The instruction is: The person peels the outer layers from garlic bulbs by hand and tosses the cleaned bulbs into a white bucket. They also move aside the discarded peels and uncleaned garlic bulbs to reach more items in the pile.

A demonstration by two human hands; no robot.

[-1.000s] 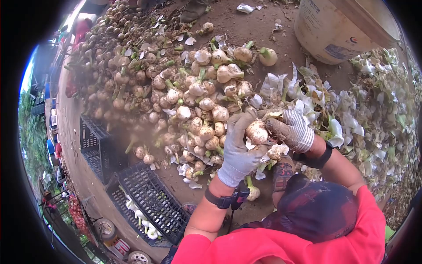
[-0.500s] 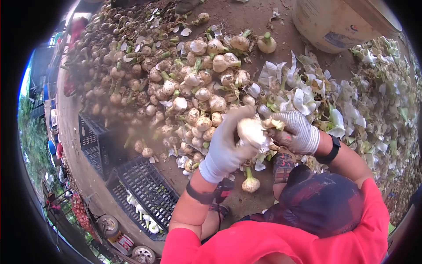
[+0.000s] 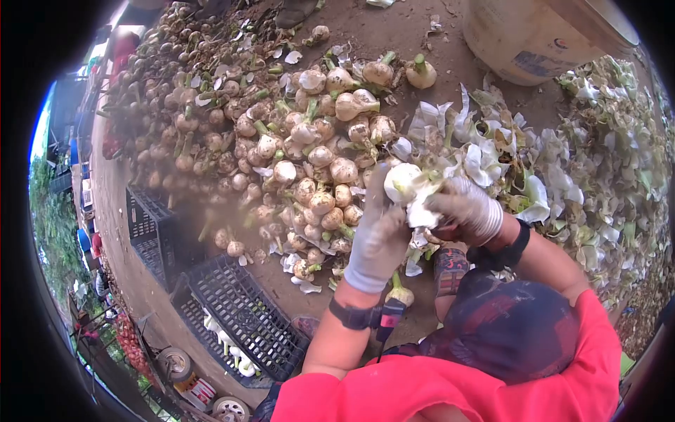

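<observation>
Closest, at the bottom of the frame, a red shirt [image 3: 450, 397] and, just above, a bent knee in dark cloth [image 3: 506, 327], probably because of a low posture near the ground. On both hands, pale gloves, likely against dirt. Just right of centre, a white bulb [image 3: 401, 181], raised off the ground between the hands, perhaps for better access from two sides. At its left side, the left hand [image 3: 380, 243], fingers blurred; cannot tell whether closed on it or only resting. To its lower right, the right hand [image 3: 467, 211], fingers bent and narrow around loose skin [image 3: 424, 209], seemingly for firm grip. Below the hands, on the ground, a lone bulb [image 3: 399, 294] with green stem. Further, from centre to upper left, a heap of dirty bulbs [image 3: 344, 170], presumably in front for short reach. Along the right side, a pile of skins [image 3: 587, 169], maybe kept apart against mixing. At lower left, a black crate [image 3: 239, 302], with pale bulbs [image 3: 246, 366] seemingly inside. At upper right, a large bucket [image 3: 520, 42].
</observation>
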